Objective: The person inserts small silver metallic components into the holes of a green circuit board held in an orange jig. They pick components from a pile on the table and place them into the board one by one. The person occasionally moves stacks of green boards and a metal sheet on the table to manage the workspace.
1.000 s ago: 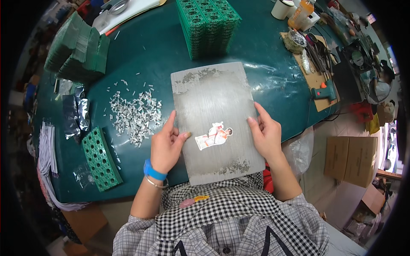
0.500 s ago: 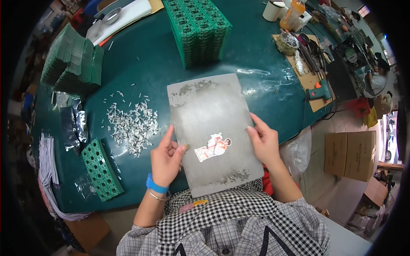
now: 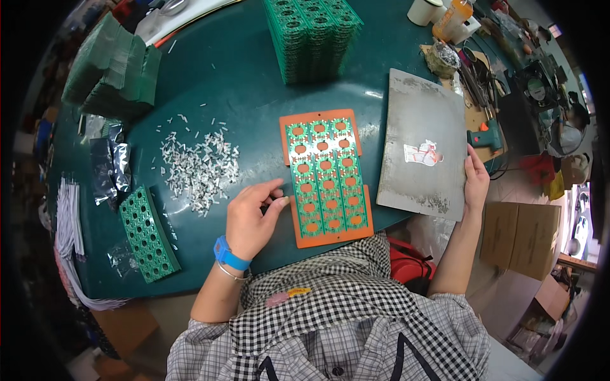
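A green circuit board panel with rows of oval holes lies on an orange plate on the table in front of me. My left hand is at the left edge of that plate, thumb and forefinger apart and holding nothing; whether the thumb tip touches the edge I cannot tell. A flat grey metal plate with worn patches and a picture sticker is raised at the right. My right hand grips its right edge; the fingers behind it are partly hidden.
Small white-and-silver parts are piled left of the orange plate. Tall stacks of green boards stand at the back and far left. A curved green panel, silvery bags and white wires lie left. A glue gun lies right.
The grey plate has been lifted and carried right by my right hand, uncovering the board and the orange plate. My left hand has let go of it and stays on the left.
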The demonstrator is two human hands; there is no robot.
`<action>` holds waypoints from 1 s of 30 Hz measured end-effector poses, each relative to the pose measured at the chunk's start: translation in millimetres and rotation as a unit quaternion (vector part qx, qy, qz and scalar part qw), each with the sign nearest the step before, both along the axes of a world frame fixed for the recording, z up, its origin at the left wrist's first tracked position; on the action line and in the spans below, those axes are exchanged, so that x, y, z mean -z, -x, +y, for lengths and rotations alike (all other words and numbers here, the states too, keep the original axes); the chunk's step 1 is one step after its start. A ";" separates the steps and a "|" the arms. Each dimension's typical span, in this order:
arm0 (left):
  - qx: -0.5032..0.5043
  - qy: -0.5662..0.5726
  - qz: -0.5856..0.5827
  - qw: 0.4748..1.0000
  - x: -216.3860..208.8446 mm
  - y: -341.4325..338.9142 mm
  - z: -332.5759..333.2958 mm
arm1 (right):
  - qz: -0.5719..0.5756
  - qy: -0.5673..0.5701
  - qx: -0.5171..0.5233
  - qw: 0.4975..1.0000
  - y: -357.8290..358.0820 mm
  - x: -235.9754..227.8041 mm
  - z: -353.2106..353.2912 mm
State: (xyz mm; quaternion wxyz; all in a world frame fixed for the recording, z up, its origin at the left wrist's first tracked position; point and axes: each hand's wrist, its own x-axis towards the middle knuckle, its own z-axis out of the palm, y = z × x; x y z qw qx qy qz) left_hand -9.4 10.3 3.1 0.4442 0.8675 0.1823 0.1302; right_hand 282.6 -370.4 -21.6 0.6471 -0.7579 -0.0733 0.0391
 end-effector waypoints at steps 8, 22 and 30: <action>0.007 -0.076 -0.011 0.997 1.1 -10.6 -7.0 | -0.267 0.469 0.109 0.835 3.9 -35.8 23.1; -0.020 0.046 0.023 0.998 8.6 -17.9 -7.1 | -0.279 0.299 -0.226 0.884 132.3 -22.4 151.2; -0.022 0.069 0.067 0.995 4.3 -24.1 -3.1 | -0.275 0.331 -0.232 0.872 134.2 -29.9 155.8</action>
